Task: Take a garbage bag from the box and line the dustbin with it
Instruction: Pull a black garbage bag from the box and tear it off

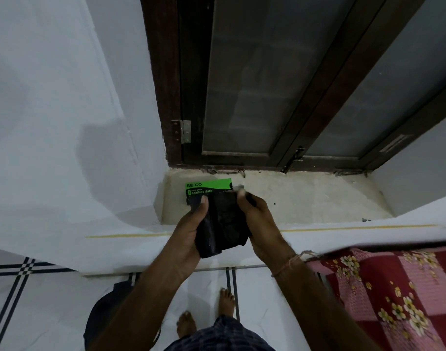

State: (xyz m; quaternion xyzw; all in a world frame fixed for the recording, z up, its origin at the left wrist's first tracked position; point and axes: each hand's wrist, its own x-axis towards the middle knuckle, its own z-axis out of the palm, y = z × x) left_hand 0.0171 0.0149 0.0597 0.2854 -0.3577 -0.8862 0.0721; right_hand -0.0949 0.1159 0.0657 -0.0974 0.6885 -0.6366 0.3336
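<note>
1. We take the window sill as our landmark: a pale, stained ledge set in white walls, below a dark wooden window frame with frosted panes
2. The green garbage bag box lies flat at the sill's left end, near the frame
3. We hold the black garbage bag, folded and crumpled, just in front of the box, over the sill's front edge
4. Our left hand grips the bag's left side, thumb pressed on top
5. Our right hand pinches the bag's upper right corner, fingers closed
6. Below the sill we see a white tiled floor with dark lines, a dark dustbin to the left and a red floral bedcover to the right
</note>
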